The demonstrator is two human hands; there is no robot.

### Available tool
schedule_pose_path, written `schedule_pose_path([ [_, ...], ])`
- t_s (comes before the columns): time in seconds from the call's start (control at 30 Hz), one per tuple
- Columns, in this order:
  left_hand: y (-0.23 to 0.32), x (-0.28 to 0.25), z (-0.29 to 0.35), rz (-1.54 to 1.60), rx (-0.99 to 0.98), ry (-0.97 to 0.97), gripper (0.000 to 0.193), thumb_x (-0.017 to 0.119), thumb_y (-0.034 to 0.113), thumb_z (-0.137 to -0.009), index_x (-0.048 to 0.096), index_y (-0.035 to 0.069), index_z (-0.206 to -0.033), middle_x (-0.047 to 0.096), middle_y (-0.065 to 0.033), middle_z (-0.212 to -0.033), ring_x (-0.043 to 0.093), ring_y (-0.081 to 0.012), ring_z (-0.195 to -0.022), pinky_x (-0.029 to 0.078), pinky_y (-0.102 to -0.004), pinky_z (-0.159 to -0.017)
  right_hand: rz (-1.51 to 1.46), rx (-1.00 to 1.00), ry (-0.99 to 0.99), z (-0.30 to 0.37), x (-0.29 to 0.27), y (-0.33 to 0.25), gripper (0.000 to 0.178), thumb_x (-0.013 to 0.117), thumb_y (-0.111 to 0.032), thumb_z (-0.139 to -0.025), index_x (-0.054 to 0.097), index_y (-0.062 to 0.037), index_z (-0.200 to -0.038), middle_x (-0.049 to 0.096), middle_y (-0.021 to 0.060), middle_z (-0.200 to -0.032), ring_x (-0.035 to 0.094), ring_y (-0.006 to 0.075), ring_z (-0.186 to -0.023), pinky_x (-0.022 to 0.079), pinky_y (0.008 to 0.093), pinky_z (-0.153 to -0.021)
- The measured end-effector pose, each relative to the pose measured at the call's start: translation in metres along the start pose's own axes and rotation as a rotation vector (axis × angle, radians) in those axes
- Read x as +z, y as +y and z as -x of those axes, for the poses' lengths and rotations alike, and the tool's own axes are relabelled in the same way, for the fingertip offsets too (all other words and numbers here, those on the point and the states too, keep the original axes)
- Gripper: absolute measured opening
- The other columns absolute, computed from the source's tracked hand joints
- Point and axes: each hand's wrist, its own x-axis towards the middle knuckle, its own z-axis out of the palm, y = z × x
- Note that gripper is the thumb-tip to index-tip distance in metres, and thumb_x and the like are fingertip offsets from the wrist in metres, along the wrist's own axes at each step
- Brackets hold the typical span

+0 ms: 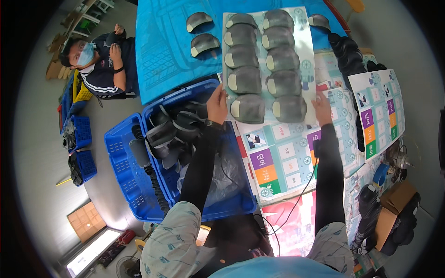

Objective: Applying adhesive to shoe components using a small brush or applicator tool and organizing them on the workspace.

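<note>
My left hand point(217, 103) is closed on the lower left edge of a pale, stiff-looking sheet point(304, 44). On the opposite edge my right hand point(323, 107) also grips it, the thumb partly over the sheet. Two columns of dark, curved, cup-shaped pieces point(244, 80), resembling shoe toe caps, lie on the sheet, each with a pale patch at its left end. Two similar pieces point(205, 45) rest on the blue-covered table point(171, 69) left of the sheet, and one more piece point(319, 22) sits to its right.
Below my left arm, a blue crate point(232, 208) holds loose dark pieces and clear plastic; another blue crate point(121, 162) adjoins it. Printed sheets point(282, 139) cover the nearer table. Stacked dark pieces point(347, 55) and a cardboard box point(394, 204) stand right. A masked person point(109, 65) sits left.
</note>
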Motion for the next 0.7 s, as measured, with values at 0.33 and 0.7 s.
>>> schedule_pose_path([
  [0.33, -0.041, 0.038, -0.084, 0.185, -0.073, 0.119, 0.034, 0.057, 0.007, -0.099, 0.057, -0.006, -0.131, 0.068, -0.0094, -0.118, 0.061, -0.0124, -0.105, 0.046, -0.0257, -0.092, 0.004, -0.056, -0.072, -0.161, 0.012, -0.001, 0.037, 0.063, -0.002, -0.089, 0.057, -0.0036, -0.125, 0.072, 0.012, -0.099, 0.064, 0.0155, -0.088, 0.049, 0.0287, -0.078],
  [0.7, -0.059, 0.087, -0.16, 0.212, -0.229, 0.26, 0.027, 0.055, 0.007, -0.095, 0.063, -0.006, -0.118, 0.07, -0.0112, -0.098, 0.064, -0.0147, -0.085, 0.05, -0.0299, -0.077, 0.622, -0.231, 0.224, -0.255, 0.024, -0.027, 0.041, 0.059, -0.019, -0.093, 0.058, -0.0083, -0.132, 0.068, 0.0151, -0.114, 0.063, 0.0345, -0.105, 0.047, 0.0457, -0.093],
])
